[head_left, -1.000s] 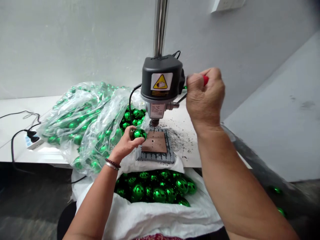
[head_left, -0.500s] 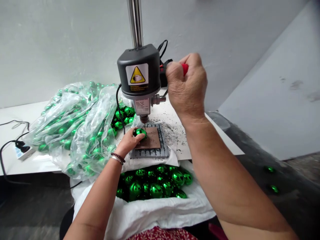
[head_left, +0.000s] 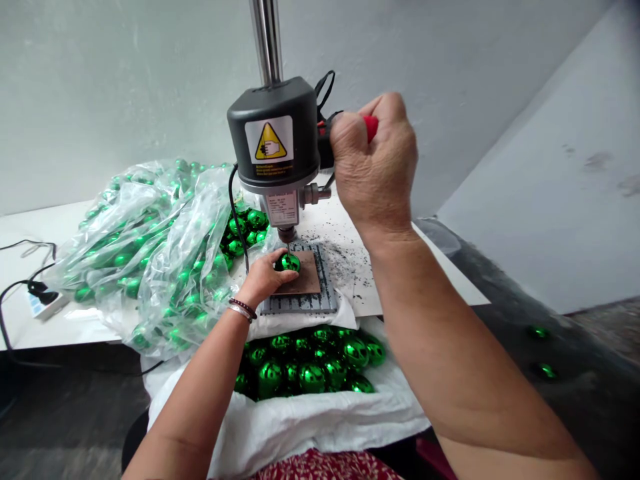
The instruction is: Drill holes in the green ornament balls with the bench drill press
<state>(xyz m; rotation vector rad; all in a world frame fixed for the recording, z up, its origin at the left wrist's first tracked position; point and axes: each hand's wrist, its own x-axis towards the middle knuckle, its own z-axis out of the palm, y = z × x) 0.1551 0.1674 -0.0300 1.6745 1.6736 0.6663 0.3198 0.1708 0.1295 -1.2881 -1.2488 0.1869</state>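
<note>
A shiny green ball [head_left: 289, 264] rests on a brown board [head_left: 307, 275] beneath the bit of a black drill press [head_left: 275, 140]. My left hand [head_left: 267, 275] is closed on the ball's left side, thumb in front and fingers behind. Up at the right of the machine, my right hand [head_left: 377, 160] is wrapped round a red-ended lever [head_left: 371, 127]. Under the board lies a grooved grey metal base [head_left: 300, 305].
Clear plastic bags of green balls [head_left: 150, 233] cover the table's left part. More balls [head_left: 313, 377] lie on white cloth [head_left: 320, 423] near my lap. Dark shavings dot the table [head_left: 367, 303]. A power strip [head_left: 47, 305] sits at left; two balls are on the floor.
My left hand has moved slightly right with the green ball, which now sits under the drill bit. The right hand still grips the lever.
</note>
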